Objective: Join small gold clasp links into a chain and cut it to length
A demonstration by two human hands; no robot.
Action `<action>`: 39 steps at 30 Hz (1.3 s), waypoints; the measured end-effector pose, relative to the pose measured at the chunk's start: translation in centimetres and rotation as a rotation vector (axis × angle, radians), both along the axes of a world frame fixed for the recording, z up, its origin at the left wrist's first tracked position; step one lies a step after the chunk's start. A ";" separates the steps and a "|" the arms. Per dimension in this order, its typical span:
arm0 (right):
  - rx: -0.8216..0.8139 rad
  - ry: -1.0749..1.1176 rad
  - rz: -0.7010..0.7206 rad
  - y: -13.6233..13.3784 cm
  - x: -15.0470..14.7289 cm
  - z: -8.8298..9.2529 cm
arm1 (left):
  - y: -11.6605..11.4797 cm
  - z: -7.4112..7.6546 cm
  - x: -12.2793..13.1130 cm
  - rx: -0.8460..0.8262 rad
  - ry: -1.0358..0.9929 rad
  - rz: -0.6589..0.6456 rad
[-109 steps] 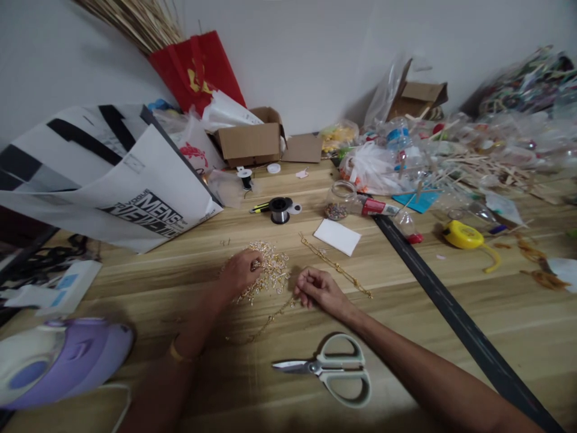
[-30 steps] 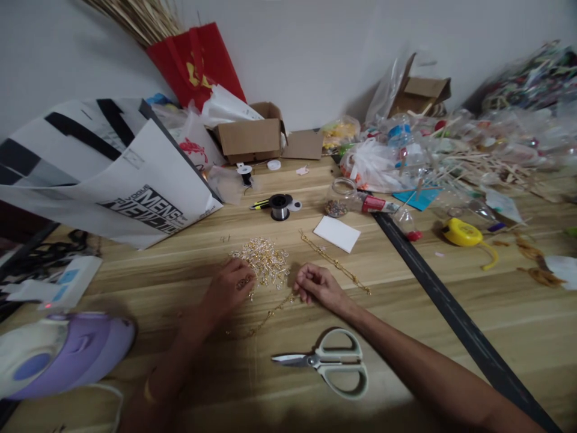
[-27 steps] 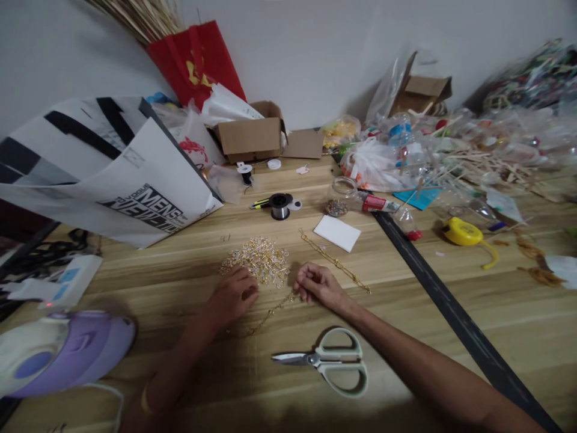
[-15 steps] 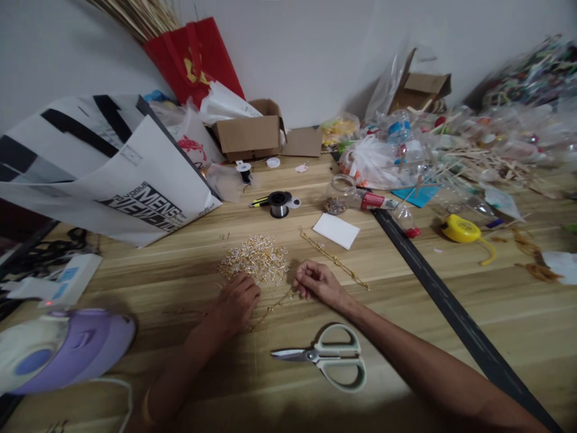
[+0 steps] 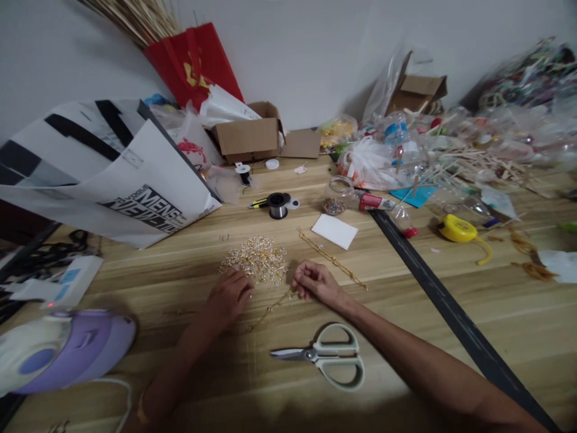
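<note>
My right hand pinches one end of a thin gold beaded chain between thumb and fingers. The rest of that chain trails down to the left on the wooden table. At the near edge of a pile of small gold and clear pieces is my left hand, its fingers curled together. Whatever they grip is too small to make out. A second gold chain lies beyond my right hand. Scissors with pale handles rest, slightly spread, in front of both hands.
Behind the pile stand a wire spool, a white card and a jar of beads. A purple iron-like appliance and a large paper bag occupy the left. On the right sit a yellow tape measure and heaped plastic bottles.
My left hand has shifted slightly left and away from me along the pile's near edge. My right hand keeps its pinch on the chain in nearly the same place.
</note>
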State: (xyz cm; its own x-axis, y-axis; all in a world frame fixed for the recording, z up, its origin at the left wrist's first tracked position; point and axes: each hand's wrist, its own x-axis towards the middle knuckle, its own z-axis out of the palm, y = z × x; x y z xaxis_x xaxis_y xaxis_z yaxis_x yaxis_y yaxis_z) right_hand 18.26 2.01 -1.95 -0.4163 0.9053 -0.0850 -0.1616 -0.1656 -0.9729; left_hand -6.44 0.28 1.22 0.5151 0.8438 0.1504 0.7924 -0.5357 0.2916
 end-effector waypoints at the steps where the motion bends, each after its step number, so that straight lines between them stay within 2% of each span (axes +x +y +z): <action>1: 0.000 0.000 0.000 0.0 0.0 0.0 | 0.1 0.0 -0.3 0.002 -0.035 0.025; 5: 0.001 -0.006 0.004 0.0 0.0 -0.1 | 0.1 0.1 -0.8 0.045 -0.092 0.066; 14: 0.019 -0.010 0.011 0.1 0.1 -0.4 | -0.4 0.1 0.6 0.023 0.144 -0.136; 20: 0.022 -0.018 0.014 0.1 0.1 -0.6 | 0.1 -0.4 0.8 0.049 0.265 -0.194; 26: 0.021 -0.008 0.016 0.1 0.1 -0.5 | 0.4 -1.0 0.8 0.068 0.302 -0.202; 32: 0.007 -0.027 0.010 0.0 0.1 -0.1 | 0.7 -0.5 0.6 0.062 0.171 -0.186; 39: 0.011 -0.003 0.014 0.1 0.1 -0.2 | 0.9 0.4 -1.3 0.075 -0.044 -0.067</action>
